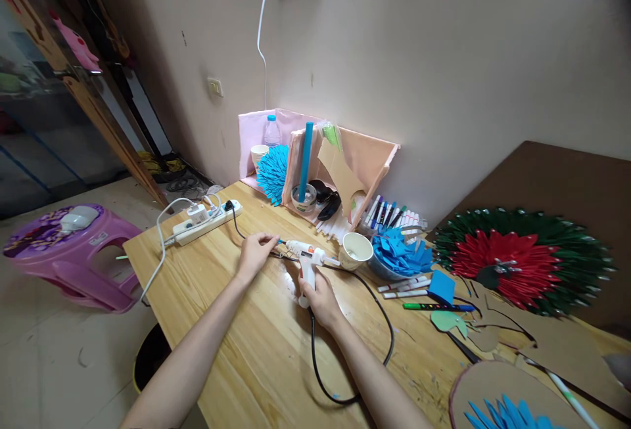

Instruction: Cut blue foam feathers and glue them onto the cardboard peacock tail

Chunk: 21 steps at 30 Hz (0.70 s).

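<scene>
A white hot glue gun is gripped by its handle in my right hand, nozzle toward the left. A pale glue stick pokes out of its back end, beside a paper cup. My left hand is closed in a pinch right by the nozzle, where a small blue bit shows. I cannot tell whether that bit is in my fingers or part of the nozzle tip. The gun's black cable loops over the wooden table.
A white power strip lies at the table's left edge. Behind stand pink boxes and a blue paper flower. To the right are a bowl of blue paper pieces, markers, cardboard cut-outs and a red-green decoration.
</scene>
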### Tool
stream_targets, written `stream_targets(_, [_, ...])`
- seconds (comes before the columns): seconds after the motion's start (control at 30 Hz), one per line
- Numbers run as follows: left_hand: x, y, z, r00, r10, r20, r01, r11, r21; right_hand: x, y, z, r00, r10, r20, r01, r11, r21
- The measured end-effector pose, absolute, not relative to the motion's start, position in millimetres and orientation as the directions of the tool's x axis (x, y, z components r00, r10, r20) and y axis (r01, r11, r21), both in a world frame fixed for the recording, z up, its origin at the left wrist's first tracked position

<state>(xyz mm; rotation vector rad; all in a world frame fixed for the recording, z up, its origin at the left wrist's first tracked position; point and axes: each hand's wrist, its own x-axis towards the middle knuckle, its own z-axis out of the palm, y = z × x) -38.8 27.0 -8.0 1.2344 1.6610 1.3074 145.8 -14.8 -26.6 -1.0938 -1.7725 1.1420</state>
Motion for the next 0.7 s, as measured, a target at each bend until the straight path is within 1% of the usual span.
stream_targets(0.33, [-40.6,27.6,-7.4,-0.333,0.942,0.043,0.247,0.043,0.968,146.1,-14.8,-25.4,-0.327,0.934,0.145,0.270,0.240,-0.932])
stream_targets(0.7, [-38.7,26.6,-3.9,-0.329,0.944,0.021,0.212,0.052,0.976,146.3,-15.7,-25.5,-0.333,0.935,0.119,0.273,0.216,-0.937])
